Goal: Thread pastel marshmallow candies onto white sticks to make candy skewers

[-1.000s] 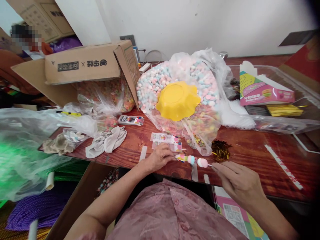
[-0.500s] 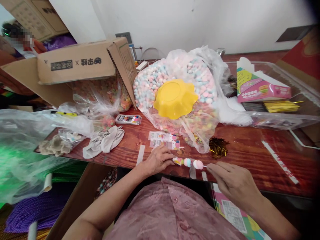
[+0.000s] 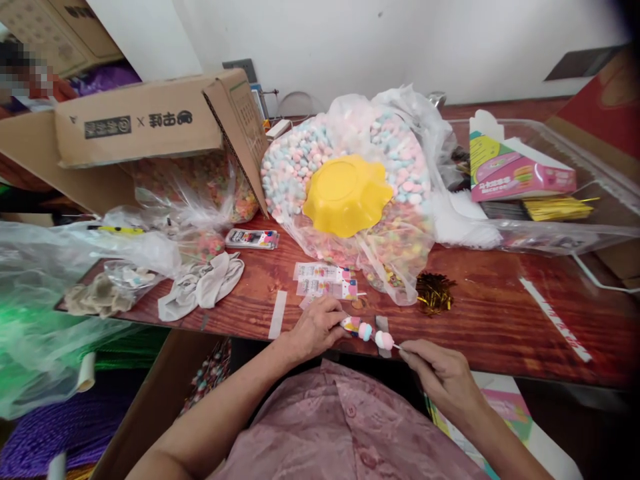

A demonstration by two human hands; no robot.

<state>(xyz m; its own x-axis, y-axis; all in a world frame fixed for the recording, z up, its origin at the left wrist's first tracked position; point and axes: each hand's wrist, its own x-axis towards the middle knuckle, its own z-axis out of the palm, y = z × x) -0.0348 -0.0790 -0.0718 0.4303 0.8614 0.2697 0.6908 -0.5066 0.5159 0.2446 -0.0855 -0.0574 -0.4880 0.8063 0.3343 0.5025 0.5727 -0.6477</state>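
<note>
A marshmallow skewer (image 3: 384, 341) with pink, white and blue pieces lies slantwise between my hands at the table's front edge. My right hand (image 3: 440, 370) pinches the bare stick at its right end. My left hand (image 3: 316, 328) is closed on a small clear printed bag (image 3: 352, 325) around the skewer's left end; how much of the skewer is inside I cannot tell. Just beyond my left hand, several flat printed bags (image 3: 327, 288) overlap on the table.
A large bag of marshmallows (image 3: 295, 150) has a yellow scalloped bowl (image 3: 347, 193) upside down on it. Left are an open carton (image 3: 145, 130) and a pale cloth (image 3: 203, 287). Gold tinsel (image 3: 435, 293) lies right, before a clear tray (image 3: 565, 239). A strip of tape (image 3: 278, 313) is near my left hand.
My right hand and the skewer have moved left and slightly nearer my body, closer to my left hand. The skewer tilts more down to the right. The whole view has shifted slightly.
</note>
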